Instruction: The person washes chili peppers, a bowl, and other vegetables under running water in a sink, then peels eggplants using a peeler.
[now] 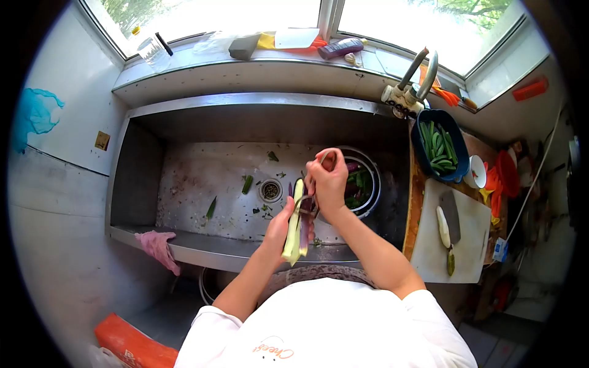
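Note:
Over the sink, my left hand is wrapped round a long eggplant, partly peeled to pale flesh with strips of purple skin still showing. My right hand has its fingers closed on a metal peeler, whose head lies against the eggplant's upper part. Behind my right hand stands a round metal basin with purple eggplants and green pieces in it. Near the drain lie a green stem piece, a green sliver and scattered scraps.
To the right, a white cutting board bears a cleaver and a peeled eggplant. Behind it stand a dark blue tub of green pods and the faucet. A pink cloth hangs over the sink's front left edge.

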Demonstrator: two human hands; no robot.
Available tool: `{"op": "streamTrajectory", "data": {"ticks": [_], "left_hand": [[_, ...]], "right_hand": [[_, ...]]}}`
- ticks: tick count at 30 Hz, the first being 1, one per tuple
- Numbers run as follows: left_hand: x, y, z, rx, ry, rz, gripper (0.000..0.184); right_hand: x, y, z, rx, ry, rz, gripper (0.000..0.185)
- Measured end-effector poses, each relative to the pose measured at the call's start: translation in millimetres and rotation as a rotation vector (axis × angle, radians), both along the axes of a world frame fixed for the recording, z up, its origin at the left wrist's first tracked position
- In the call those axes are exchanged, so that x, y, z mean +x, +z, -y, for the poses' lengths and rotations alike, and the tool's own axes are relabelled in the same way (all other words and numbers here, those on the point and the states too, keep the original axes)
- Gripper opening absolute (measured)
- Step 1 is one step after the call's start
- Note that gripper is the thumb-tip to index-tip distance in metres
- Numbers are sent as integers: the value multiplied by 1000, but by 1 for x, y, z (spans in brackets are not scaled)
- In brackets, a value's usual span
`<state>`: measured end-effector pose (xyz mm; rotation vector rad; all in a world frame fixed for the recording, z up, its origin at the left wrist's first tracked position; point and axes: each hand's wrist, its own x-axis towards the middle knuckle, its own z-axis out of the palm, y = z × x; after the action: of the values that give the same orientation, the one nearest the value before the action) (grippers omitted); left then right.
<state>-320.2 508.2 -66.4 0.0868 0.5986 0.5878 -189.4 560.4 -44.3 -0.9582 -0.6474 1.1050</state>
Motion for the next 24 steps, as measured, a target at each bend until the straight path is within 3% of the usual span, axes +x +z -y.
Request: {"op": "streamTrajectory", "data": {"ticks": [3, 4, 7, 11, 14, 16, 20, 24], "left_hand": [[-10, 39, 11, 55, -44, -399, 45], [-24, 23, 13, 105, -101, -84, 46], [-39, 29, 20, 125, -137, 1, 47], [-37, -4, -2, 118, 72, -138, 48], [-32, -10, -12, 135, 44, -41, 48], [-29, -14, -10, 155, 19, -112, 49], [-19, 0, 0, 105, 17, -266, 46], [-38, 12, 11, 212, -142, -327, 48]], "right_hand": [[15, -8, -21, -29, -70, -60, 19], [23, -17, -31, -11, -150, -30, 21], [32, -20, -34, -29, -257, -3, 22], [-7, 3, 0, -91, -101, 10, 21], [-29, 13, 19, -110, 29, -15, 21], [-38, 18, 25, -98, 97, -5, 22], [-27, 8, 11, -41, 39, 146, 21], [10, -9, -30, 6, -212, 66, 21]]}}
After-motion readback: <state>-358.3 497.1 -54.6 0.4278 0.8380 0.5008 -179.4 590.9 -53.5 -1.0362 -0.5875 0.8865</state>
